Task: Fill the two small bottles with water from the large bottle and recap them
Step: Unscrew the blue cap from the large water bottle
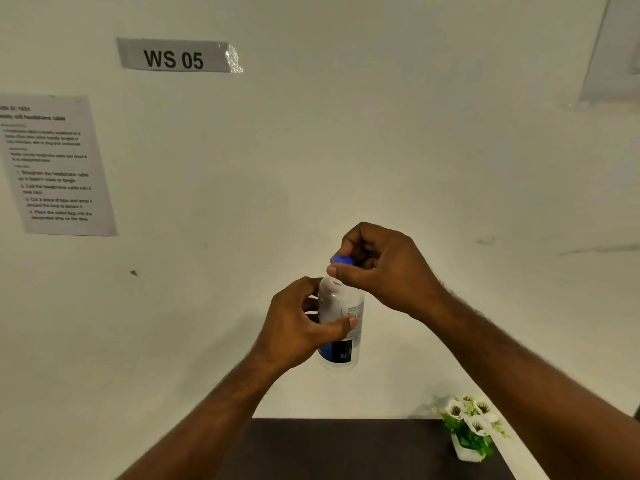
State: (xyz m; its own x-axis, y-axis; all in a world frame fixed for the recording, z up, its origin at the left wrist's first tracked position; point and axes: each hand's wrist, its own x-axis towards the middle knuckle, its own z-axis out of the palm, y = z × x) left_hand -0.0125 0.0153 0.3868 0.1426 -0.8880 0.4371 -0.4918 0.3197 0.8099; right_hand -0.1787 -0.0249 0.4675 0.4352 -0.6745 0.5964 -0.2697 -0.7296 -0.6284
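I hold a clear plastic bottle [341, 306] with a blue and black label up in the air in front of the wall. My left hand [298, 323] wraps around its body, thumb across the front. My right hand [377, 268] is above the bottle's neck, fingers pinched on a blue cap [341, 259]. The cap sits just above the bottle's mouth; I cannot tell whether it touches the thread. Which of the bottles this is I cannot tell. No other bottle is in view.
A dark tabletop [346, 452] lies below my arms. A small white pot of artificial white flowers [469, 427] stands at its far right edge. The wall carries a "WS 05" label [173, 58] and a printed sheet [57, 164].
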